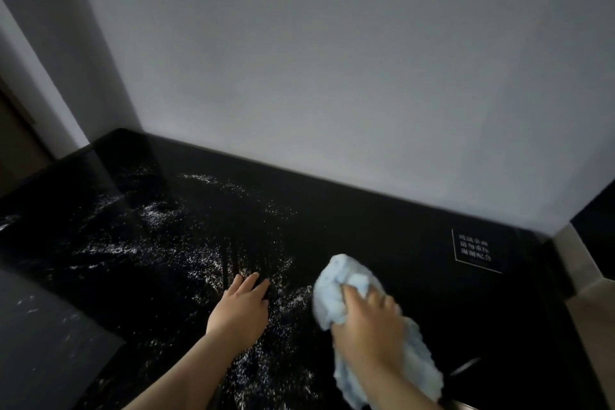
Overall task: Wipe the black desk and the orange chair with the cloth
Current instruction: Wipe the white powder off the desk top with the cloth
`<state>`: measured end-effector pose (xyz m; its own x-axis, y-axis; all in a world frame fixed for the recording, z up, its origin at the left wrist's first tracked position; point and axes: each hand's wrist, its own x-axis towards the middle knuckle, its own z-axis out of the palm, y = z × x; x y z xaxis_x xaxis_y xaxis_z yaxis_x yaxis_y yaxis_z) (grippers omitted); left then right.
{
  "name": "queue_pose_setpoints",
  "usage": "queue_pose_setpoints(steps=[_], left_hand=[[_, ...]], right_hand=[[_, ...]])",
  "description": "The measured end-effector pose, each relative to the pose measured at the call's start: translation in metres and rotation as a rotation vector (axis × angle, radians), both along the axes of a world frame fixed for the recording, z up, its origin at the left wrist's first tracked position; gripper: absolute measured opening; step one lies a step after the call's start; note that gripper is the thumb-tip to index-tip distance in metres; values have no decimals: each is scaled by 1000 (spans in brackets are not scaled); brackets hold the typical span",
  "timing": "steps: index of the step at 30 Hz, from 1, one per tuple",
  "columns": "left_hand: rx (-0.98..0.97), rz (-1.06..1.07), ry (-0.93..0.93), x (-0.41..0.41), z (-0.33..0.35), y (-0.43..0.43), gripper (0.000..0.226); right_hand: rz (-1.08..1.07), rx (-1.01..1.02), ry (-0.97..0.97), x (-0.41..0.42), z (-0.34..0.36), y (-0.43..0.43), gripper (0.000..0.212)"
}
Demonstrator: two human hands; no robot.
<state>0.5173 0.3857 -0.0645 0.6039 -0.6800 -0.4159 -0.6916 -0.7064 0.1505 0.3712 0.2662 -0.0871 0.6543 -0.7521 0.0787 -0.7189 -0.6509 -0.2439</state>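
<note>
Left hand [241,308] lies flat, fingers straight, on the black desk [382,230] near its front edge. Just right of it the right hand [367,326] grips the bunched cloth [336,289], so it's nearer the unwiped right end. Orange chair isn't in view.

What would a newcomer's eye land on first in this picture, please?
Probably the pale blue cloth, bright against the black desk, gripped by the right hand at lower right. Next, the white speckles scattered over the desk's left and middle, where the left hand rests flat.
</note>
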Motion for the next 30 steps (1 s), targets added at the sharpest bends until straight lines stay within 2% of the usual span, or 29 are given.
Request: queue_pose_setpoints(steps=[3, 5, 6, 8, 9, 11, 14, 17, 19, 22, 23, 25, 27, 28, 30], left_hand=[[-2, -41, -47, -12, 2, 7, 47], [-36, 12, 11, -17, -3, 13, 48], [-56, 43, 42, -18, -7, 16, 48], [-107, 73, 46, -22, -12, 20, 48], [-130, 70, 21, -25, -13, 20, 48], [-137, 71, 17, -32, -10, 22, 46], [-131, 102, 49, -40, -7, 26, 48], [-207, 178, 66, -47, -13, 32, 50], [-247, 236, 55, -53, -13, 35, 51], [-288, 262, -12, -61, -15, 42, 50], [-292, 258, -18, -62, -15, 46, 50], [-292, 249, -28, -63, -17, 55, 50], [-299, 249, -52, -60, -18, 64, 50], [-303, 258, -63, -57, -18, 68, 50], [-303, 271, -85, -50, -17, 76, 50]], right_hand=[[67, 180, -166, 4, 14, 9, 31], [-21, 224, -292, -13, 24, -18, 33], [-92, 167, -273, -27, 29, -38, 35], [-253, -22, -45, -62, 33, -74, 41], [-328, -60, 51, -80, 31, -84, 41], [-386, -10, 108, -99, 24, -83, 41], [-209, 19, 166, -88, 14, -43, 51], [52, 14, 45, -67, 6, 8, 44], [163, 129, -98, -61, 16, 30, 30], [85, 331, -263, -65, 41, 16, 34], [16, 302, -290, -73, 45, 0, 36], [-68, 103, -156, -99, 48, -36, 39], [-148, -119, 97, -129, 37, -61, 41], [-175, -173, 162, -141, 25, -69, 41], [-199, -138, 172, -152, 7, -62, 41]])
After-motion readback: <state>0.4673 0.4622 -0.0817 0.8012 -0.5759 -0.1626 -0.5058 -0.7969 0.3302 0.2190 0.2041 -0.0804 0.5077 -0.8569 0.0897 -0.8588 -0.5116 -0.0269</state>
